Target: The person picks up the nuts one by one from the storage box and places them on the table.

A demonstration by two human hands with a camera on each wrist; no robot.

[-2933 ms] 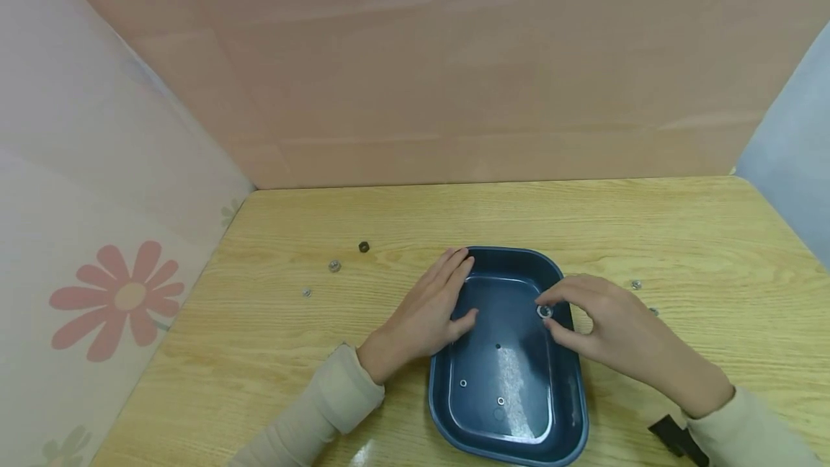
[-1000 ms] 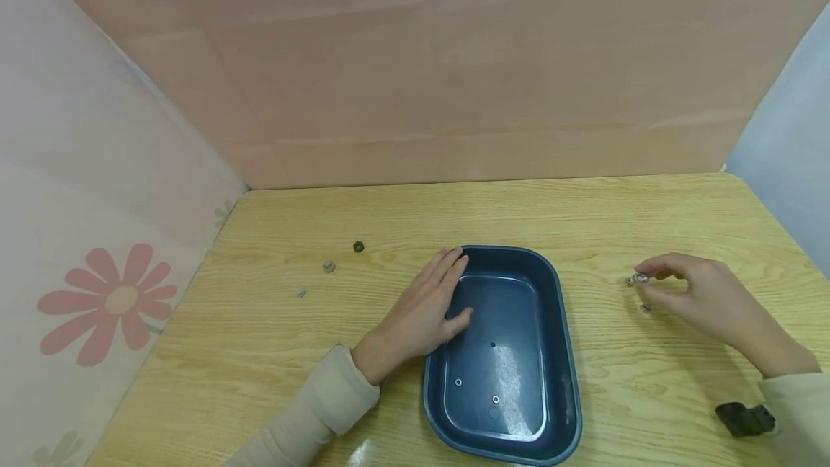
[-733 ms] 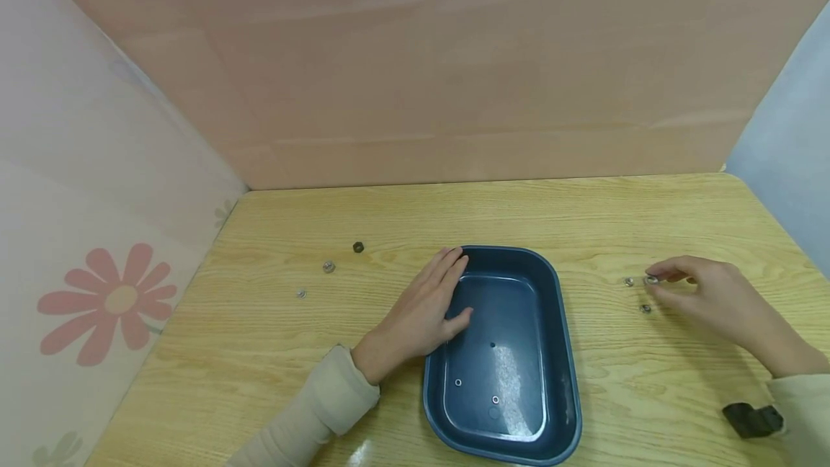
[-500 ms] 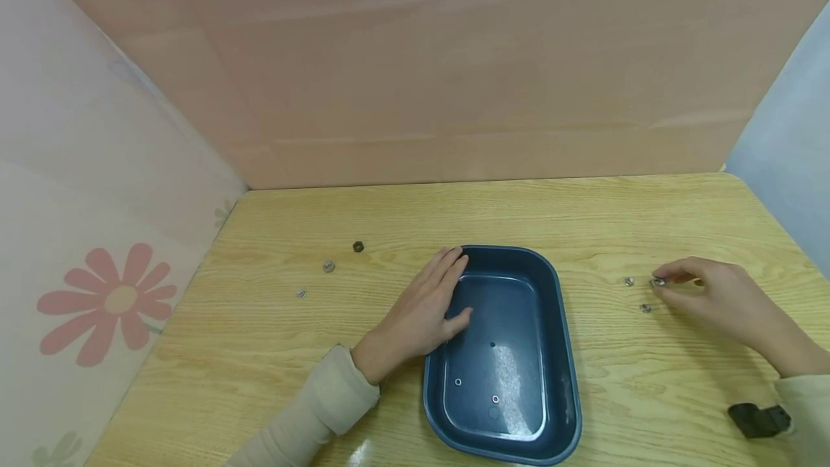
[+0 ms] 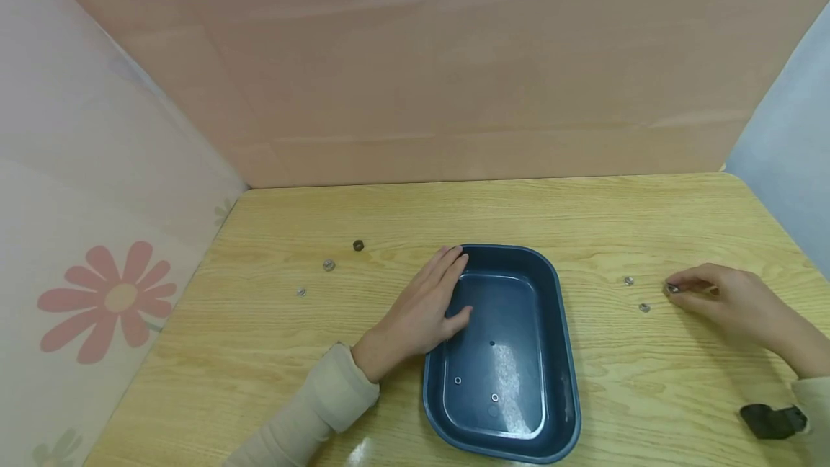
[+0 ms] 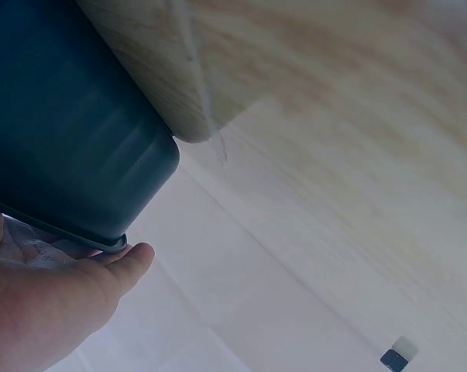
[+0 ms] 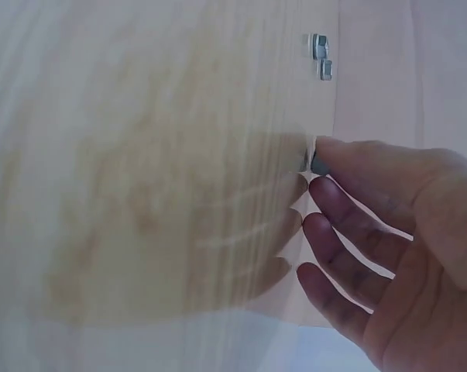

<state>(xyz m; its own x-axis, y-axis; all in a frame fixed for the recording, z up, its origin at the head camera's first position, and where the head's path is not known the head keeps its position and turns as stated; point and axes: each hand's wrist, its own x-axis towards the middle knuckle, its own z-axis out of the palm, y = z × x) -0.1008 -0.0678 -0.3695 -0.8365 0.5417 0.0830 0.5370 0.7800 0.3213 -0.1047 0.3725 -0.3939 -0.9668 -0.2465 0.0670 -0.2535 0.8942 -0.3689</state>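
My right hand (image 5: 746, 301) pinches a small metal nut (image 5: 672, 288) between thumb and index finger at the table's right side. In the right wrist view the nut (image 7: 319, 165) sits at the fingertips, very close to the tabletop, with its reflection beside it. Two more nuts lie just left of that hand, one farther back (image 5: 628, 281) and one nearer (image 5: 644, 308). My left hand (image 5: 418, 308) rests on the left rim of a dark blue plastic tray (image 5: 567, 352), fingers extended and thumb over the inside. Two small nuts, a left one (image 5: 457, 380) and a right one (image 5: 495, 398), lie in the tray.
Left of the tray lie a dark nut (image 5: 359, 245), a silver nut (image 5: 328, 265) and a smaller silver one (image 5: 301, 292). A tiny dark spot (image 5: 492, 343) shows on the tray floor. Papered walls close off the wooden table (image 5: 519, 215) at back and sides.
My right hand has carried the nut from over the tray to the right side, then farther right past the two nuts there. The left hand and tray have stayed put.
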